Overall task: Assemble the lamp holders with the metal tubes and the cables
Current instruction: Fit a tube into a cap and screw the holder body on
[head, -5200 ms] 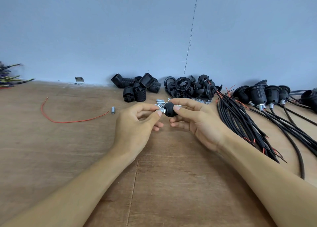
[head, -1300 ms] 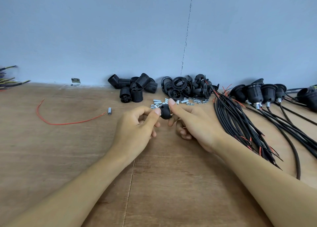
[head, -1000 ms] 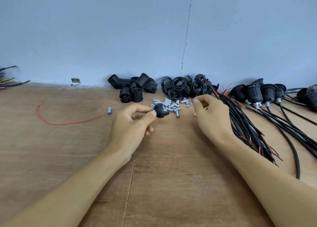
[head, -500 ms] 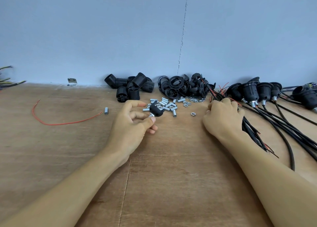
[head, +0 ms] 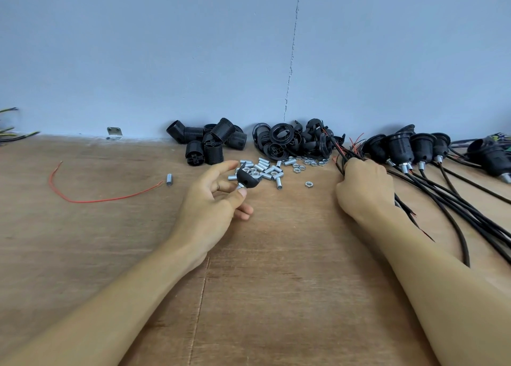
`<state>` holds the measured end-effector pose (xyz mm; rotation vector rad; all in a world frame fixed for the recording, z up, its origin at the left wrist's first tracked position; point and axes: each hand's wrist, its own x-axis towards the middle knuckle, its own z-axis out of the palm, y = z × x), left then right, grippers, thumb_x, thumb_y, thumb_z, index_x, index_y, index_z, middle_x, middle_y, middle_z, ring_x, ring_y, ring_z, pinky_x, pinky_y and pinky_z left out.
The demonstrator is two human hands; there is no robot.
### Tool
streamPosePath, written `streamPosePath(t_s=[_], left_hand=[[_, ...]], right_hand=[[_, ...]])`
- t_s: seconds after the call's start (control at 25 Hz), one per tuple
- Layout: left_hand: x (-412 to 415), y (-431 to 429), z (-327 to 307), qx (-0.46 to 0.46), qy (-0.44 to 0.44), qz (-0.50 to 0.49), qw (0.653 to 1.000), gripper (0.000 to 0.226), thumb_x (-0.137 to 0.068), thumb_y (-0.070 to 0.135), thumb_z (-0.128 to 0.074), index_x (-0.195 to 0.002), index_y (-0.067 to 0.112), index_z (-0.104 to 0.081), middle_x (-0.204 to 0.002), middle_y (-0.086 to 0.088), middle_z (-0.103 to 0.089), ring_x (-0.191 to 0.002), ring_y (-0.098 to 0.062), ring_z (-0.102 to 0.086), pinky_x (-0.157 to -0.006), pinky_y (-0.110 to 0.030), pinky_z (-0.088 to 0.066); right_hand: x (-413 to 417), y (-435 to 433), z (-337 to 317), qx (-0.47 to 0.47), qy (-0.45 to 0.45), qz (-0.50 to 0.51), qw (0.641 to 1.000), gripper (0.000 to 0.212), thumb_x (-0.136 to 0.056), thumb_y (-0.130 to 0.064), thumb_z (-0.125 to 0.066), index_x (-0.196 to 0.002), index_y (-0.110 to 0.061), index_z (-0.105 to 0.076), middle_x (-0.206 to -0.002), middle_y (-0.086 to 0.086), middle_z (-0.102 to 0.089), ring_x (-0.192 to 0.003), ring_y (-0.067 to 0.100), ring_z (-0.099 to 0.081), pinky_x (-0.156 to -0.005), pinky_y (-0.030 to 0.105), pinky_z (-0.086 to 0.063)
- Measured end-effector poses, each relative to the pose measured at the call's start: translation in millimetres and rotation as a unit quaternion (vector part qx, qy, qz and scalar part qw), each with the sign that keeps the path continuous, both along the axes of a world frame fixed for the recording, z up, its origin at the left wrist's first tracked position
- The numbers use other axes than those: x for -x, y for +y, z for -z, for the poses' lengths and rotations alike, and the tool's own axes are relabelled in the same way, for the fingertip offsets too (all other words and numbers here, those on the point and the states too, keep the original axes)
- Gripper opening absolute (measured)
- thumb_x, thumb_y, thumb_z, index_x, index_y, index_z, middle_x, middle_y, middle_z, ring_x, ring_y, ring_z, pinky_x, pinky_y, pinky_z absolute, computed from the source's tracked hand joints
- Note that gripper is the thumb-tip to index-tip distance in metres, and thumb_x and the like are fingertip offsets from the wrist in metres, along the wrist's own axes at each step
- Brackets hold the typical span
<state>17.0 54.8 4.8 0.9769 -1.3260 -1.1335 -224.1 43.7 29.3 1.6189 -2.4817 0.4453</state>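
As left grip [head: 211, 202] pinches a domed black cap [head: 247, 178] by its metal tube [head: 240, 185], right grip [head: 365, 190] curls round cables [head: 442, 204], parts [head: 293, 141] heaped at the wall [head: 249, 61], grainy table [head: 276, 282] nearer.

At centre frame we see the left hand [head: 210, 208] pinching a black holder cap [head: 247, 180] with a metal tube; at right, the right hand [head: 365, 190] grips black cables [head: 453, 208] on the table [head: 276, 282].

Near tabletop [head: 262, 296] is left open. Far edge is blocked by threaded holders [head: 213, 144], a ring pile [head: 287, 141], and scattered tubes and nuts [head: 269, 169] in front. Right side is crossed by the cable bundle [head: 453, 209]. Left lane is broken by a red wire [head: 105, 200], seemingly lying flat.
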Motion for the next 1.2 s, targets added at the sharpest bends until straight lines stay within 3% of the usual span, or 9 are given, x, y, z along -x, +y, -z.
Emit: streamPosePath(t_s=[0.24, 0.4, 0.48, 0.56, 0.64, 0.68, 0.88, 1.04, 1.2], left_hand=[[1, -1, 2, -0.001, 0.007, 0.019, 1.000, 0.046, -0.092, -0.008, -0.066, -0.115, 0.031, -0.068, -0.087, -0.002, -0.073, -0.079, -0.024, -0.077, -0.066, -0.025, -0.061], [0, 0, 2, 0.007, 0.000, 0.032, 0.999, 0.038, -0.091, -0.009, -0.067, -0.113, 0.021, -0.059, -0.093, -0.002, -0.076, -0.084, -0.025, -0.077, -0.072, -0.030, -0.062], [1, 1, 1, 0.009, -0.010, 0.032, 0.999, 0.040, -0.090, -0.011, -0.066, -0.111, 0.021, -0.055, -0.094, 0.003, -0.076, -0.084, -0.024, -0.077, -0.077, -0.036, -0.063], [2, 2, 1, 0.022, -0.032, 0.032, 0.999, 0.044, -0.090, -0.011, -0.066, -0.113, 0.025, -0.054, -0.096, 0.008, -0.075, -0.086, -0.021, -0.077, -0.081, -0.038, -0.061], [1, 3, 0, 0.055, -0.078, 0.024, 0.995, 0.048, -0.088, -0.009, -0.069, -0.115, 0.031, -0.060, -0.099, 0.013, -0.073, -0.086, -0.016, -0.077, -0.083, -0.030, -0.059], [0, 4, -1, 0.080, -0.113, 0.017, 0.990, 0.048, -0.087, -0.007, -0.071, -0.111, 0.035, -0.064, -0.100, 0.016, -0.072, -0.086, -0.012, -0.076, -0.082, -0.023, -0.056], [2, 7, 1, 0.146, -0.204, -0.004, 0.968, 0.042, -0.084, -0.003, -0.075, -0.094, 0.035, -0.061, -0.095, 0.020, -0.068, -0.085, -0.006, -0.069, -0.073, -0.010, -0.047], [1, 6, 2, 0.159, -0.242, -0.022, 0.957, 0.039, -0.083, 0.003, -0.078, -0.093, 0.033, -0.055, -0.085, 0.015, -0.068, -0.071, 0.000, -0.060, -0.062, -0.012, -0.041], [-2, 5, 3, 0.169, -0.263, -0.049, 0.949, 0.041, -0.082, 0.007, -0.079, -0.090, 0.035, -0.050, -0.085, 0.012, -0.067, -0.072, -0.012, -0.059, -0.061, -0.017, -0.043]], right_hand=[[-7, 1, -9, 0.115, -0.092, -0.037, 0.988, 0.025, -0.093, -0.003, -0.043, -0.114, -0.002, -0.057, -0.120, 0.021, -0.047, -0.089, 0.040, -0.050, -0.074, 0.039, -0.036], [-11, -3, -15, 0.185, -0.308, -0.057, 0.931, 0.021, -0.091, -0.014, -0.050, -0.091, -0.003, -0.068, -0.082, 0.009, -0.064, -0.068, 0.025, -0.054, -0.060, 0.031, -0.042], [-14, -4, -20, 0.191, -0.451, -0.071, 0.869, 0.023, -0.096, -0.017, -0.052, -0.094, -0.001, -0.069, -0.073, 0.004, -0.059, -0.051, 0.017, -0.043, -0.049, 0.026, -0.037], [-19, -3, -24, 0.173, -0.625, -0.126, 0.750, 0.033, -0.104, -0.026, -0.047, -0.100, -0.002, -0.069, -0.070, 0.002, -0.055, -0.043, 0.011, -0.036, -0.039, 0.022, -0.031], [-23, -1, -26, 0.141, -0.735, -0.188, 0.636, 0.052, -0.108, -0.041, -0.034, -0.098, -0.004, -0.069, -0.065, 0.001, -0.054, -0.044, 0.010, -0.039, -0.039, 0.022, -0.033], [-24, 0, -27, 0.130, -0.750, -0.212, 0.613, 0.060, -0.108, -0.046, -0.029, -0.094, -0.005, -0.070, -0.063, 0.001, -0.054, -0.046, 0.012, -0.042, -0.042, 0.023, -0.035], [-28, 0, -25, 0.128, -0.757, -0.214, 0.604, 0.055, -0.106, -0.053, -0.032, -0.073, -0.016, -0.057, -0.059, -0.005, -0.038, -0.042, 0.008, -0.023, -0.037, 0.019, -0.021], [-30, 1, -21, 0.164, -0.771, -0.205, 0.580, 0.049, -0.104, -0.052, -0.036, -0.076, -0.017, -0.057, -0.061, -0.004, -0.048, -0.045, 0.009, -0.048, -0.040, 0.019, -0.038], [-26, -1, -17, 0.189, -0.722, -0.194, 0.637, 0.057, -0.103, -0.058, -0.031, -0.078, -0.018, -0.063, -0.067, -0.002, -0.063, -0.049, 0.008, -0.046, -0.044, 0.021, -0.028]])
